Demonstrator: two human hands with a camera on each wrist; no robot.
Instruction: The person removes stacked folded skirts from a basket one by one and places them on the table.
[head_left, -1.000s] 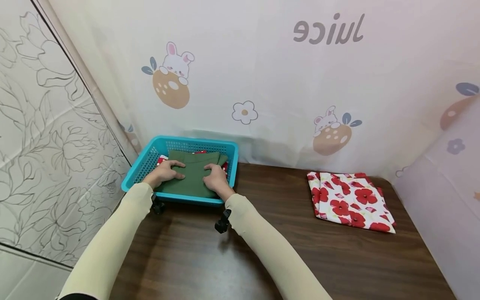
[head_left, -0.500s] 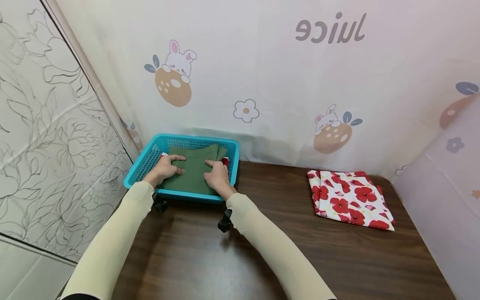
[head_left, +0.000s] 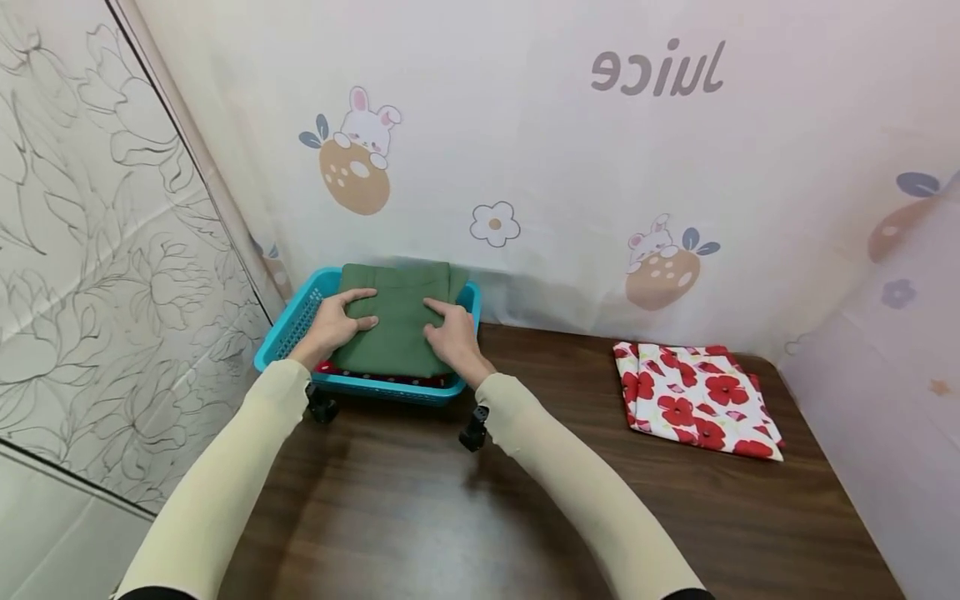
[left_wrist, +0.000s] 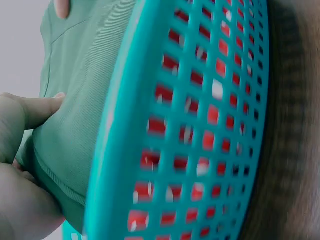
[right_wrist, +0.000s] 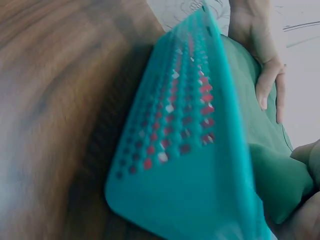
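Note:
A folded green cloth (head_left: 397, 329) with a seam line is raised above the blue plastic basket (head_left: 292, 327). My left hand (head_left: 332, 323) grips its left side, thumb on top and the other fingers mostly out of sight beneath. On the opposite side, my right hand (head_left: 456, 335) pinches the cloth the same way; the right wrist view shows the green fabric (right_wrist: 277, 180) bunched in that grip. Under it, a red cloth with white spots (head_left: 427, 381) shows in the basket. Red and white also appear through the basket's holes in both wrist views.
A folded white cloth with red flowers (head_left: 705, 400) lies on the right of the dark wooden table (head_left: 555, 392). Behind the basket hangs a printed curtain (head_left: 525, 150). At left, close to the basket, stands a panel with flower line drawings (head_left: 150, 275).
The green cloth has risen from inside the basket to above its rim, with both hands lifting it. More of the red spotted cloth shows at the basket's front. The flowered cloth stays put.

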